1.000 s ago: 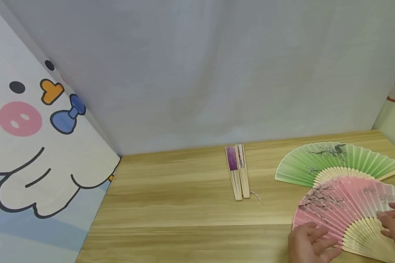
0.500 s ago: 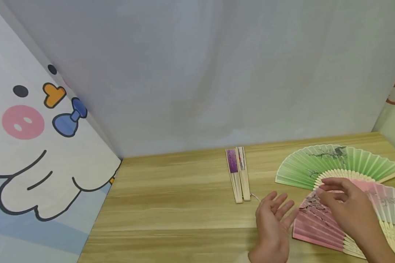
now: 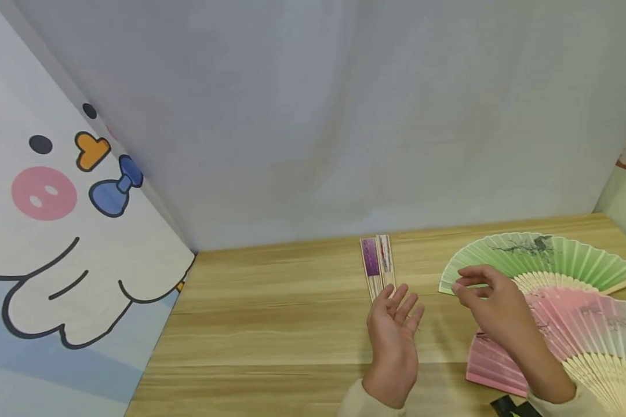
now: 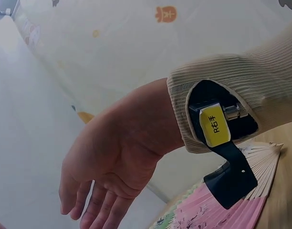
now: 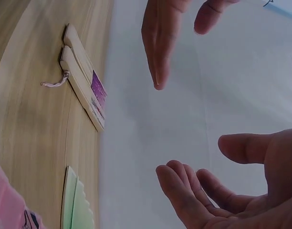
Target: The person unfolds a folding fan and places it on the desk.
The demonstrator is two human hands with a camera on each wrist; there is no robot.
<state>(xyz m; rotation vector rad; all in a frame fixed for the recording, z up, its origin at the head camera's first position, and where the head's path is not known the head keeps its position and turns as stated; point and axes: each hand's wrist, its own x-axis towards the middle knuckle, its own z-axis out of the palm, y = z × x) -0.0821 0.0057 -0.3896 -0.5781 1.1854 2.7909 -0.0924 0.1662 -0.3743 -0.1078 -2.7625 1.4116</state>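
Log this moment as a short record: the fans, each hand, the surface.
Folded: purple fan and white fan, side by side
Spread open: green fan; pink fan, nearer the person
Left hand: empty, palm showing, partly hiding purple fan and white fan in head view
Right hand: empty, fingers bent, thumb apart
Surface: wood-grain table

Wood-grain tabletop [image 3: 266,324]. On it: folded purple fan [image 3: 370,258], folded pale fan [image 3: 384,255] beside it; at right, open green fan [image 3: 563,258], partly overlapped by open pink fan [image 3: 574,321].

Yellow wrist-device label [image 4: 215,125]: apparently "R右手".
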